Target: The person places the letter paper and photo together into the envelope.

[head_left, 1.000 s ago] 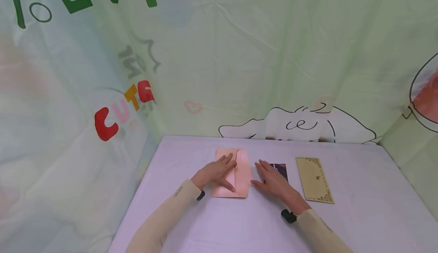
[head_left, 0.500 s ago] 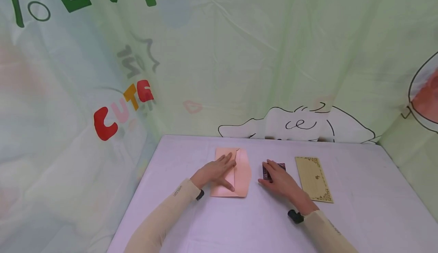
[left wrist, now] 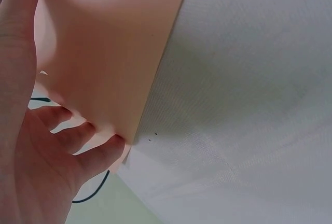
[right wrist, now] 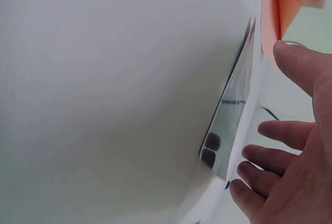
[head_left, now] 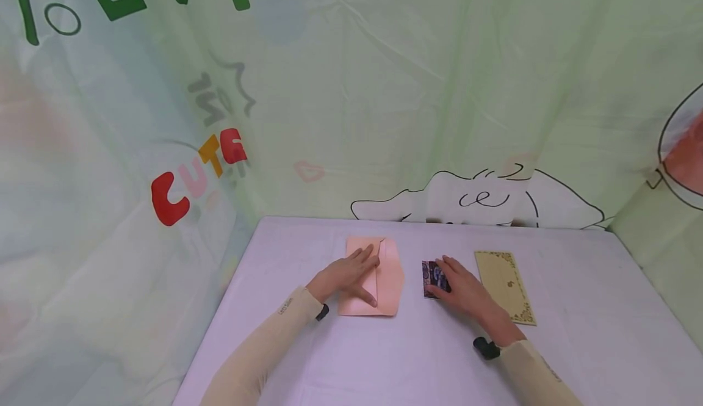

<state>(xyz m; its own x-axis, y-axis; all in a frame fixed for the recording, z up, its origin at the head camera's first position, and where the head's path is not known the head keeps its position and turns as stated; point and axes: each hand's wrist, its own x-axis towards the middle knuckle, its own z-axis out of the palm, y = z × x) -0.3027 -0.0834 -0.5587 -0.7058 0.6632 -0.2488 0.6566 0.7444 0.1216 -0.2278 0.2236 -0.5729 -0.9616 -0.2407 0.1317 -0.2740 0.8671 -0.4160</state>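
Note:
My left hand [head_left: 347, 276] rests with spread fingers on a pink paper envelope [head_left: 391, 284], whose flap lies opened out to the right. In the left wrist view the fingertips [left wrist: 116, 143] touch the envelope's far part. My right hand [head_left: 465, 289] is over the right side of a small dark glossy picture card [head_left: 432, 278], covering part of it. The right wrist view shows the card [right wrist: 231, 115] lying flat, its surface reflecting, with the thumb and loosely stretched fingers [right wrist: 270, 159] close above it, nothing gripped.
To the right of the card lies a light wooden rectangular plaque [head_left: 506, 287] with dark ornate corners, partly behind my right hand. A white cloth covers the table [head_left: 351, 363]. A printed curtain [head_left: 384, 119] hangs along the table's back and sides.
My right hand has moved right, from beside the envelope to over the card, uncovering the card's left part. My left hand has stayed on the envelope.

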